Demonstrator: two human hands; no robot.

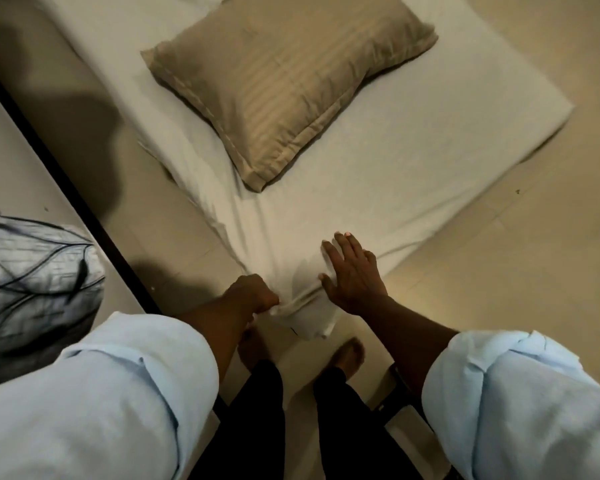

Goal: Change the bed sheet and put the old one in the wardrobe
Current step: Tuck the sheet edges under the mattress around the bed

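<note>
Sleeves rolled, left hand pinches wrinkled white sheet corner; right hand presses flat.

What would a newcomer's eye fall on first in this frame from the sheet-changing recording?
The eye goes first to the two hands at the bottom centre. The left hand grips a bunched corner of the white sheet, and the right hand lies flat beside it with its fingers spread on the sheet. Further up, a beige striped pillow lies on the sheet, and a black-and-white patterned cloth sits at the left edge.
</note>
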